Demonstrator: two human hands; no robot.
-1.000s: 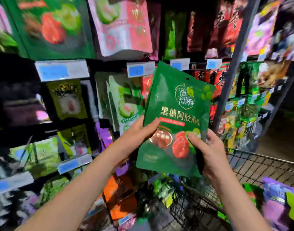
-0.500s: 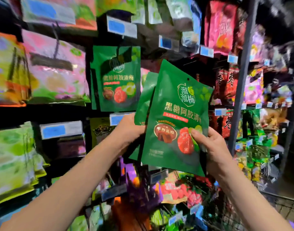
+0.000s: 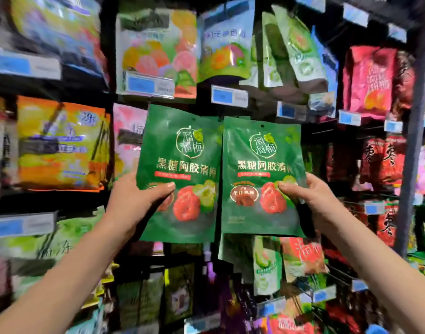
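Note:
Two matching green snack pouches with gold lettering and red plum pictures are held up side by side before the shelves. My left hand (image 3: 136,201) grips the left green pouch (image 3: 180,150) at its lower left edge, thumb across the front. My right hand (image 3: 310,201) grips the right green pouch (image 3: 262,162) at its lower right edge, thumb on the front. The right pouch's inner edge slightly overlaps the left one. Both hang upright, their top hang holes visible.
Store racks packed with hanging snack bags fill the view: orange bags (image 3: 62,145) at left, fruit-print bags (image 3: 158,51) above, red bags (image 3: 370,80) at right. Blue price tags (image 3: 228,96) line the rails. A grey upright post (image 3: 414,131) stands at right.
The view has tilted up from the cart to the higher racks. The pouches, stacked together a second ago, are now apart, one in each hand, side by side.

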